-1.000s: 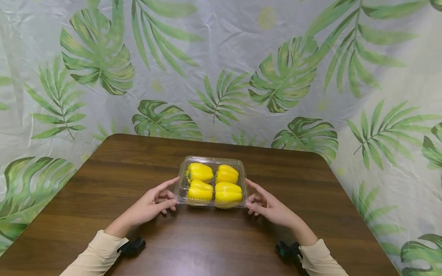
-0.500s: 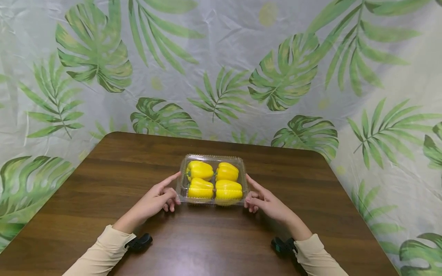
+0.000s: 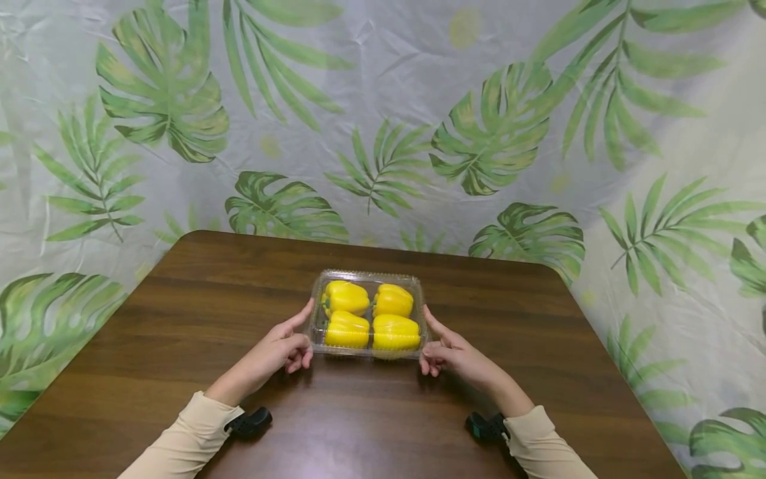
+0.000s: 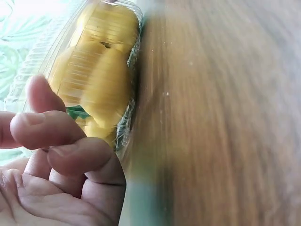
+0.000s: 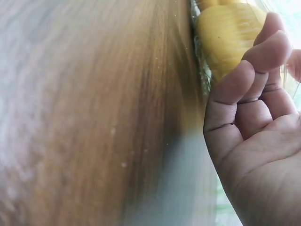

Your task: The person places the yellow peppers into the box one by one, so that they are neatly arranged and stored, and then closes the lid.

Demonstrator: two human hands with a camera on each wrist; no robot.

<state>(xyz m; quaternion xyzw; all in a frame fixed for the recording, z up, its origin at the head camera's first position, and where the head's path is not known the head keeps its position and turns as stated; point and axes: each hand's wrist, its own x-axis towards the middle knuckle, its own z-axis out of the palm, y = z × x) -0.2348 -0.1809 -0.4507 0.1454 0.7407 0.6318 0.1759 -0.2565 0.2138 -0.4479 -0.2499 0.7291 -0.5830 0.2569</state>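
Observation:
A clear plastic clamshell box [image 3: 369, 352] with ridged edges sits on the brown wooden table [image 3: 359, 419], its lid over several yellow bell peppers [image 3: 396, 332]. At its near left corner my left hand [image 3: 272, 349] grips the edge, thumb on the corner and index finger along the left side. My right hand [image 3: 457, 352] mirrors this at the near right corner. Both wrist views show the other fingers curled beside the box, with yellow peppers [image 4: 106, 80] behind its wall. Where each thumb meets the rim is partly hidden.
A cloth [image 3: 383, 80] printed with green leaves hangs behind the table's far edge and along its sides. Dark devices [image 3: 250, 423] are strapped at both wrists, below beige sleeves [image 3: 179, 436].
Both hands have shifted slightly inward, the thumbs settling closer onto the box's near corners. The index fingers now angle more steeply along its sides. The box stays in nearly the same place.

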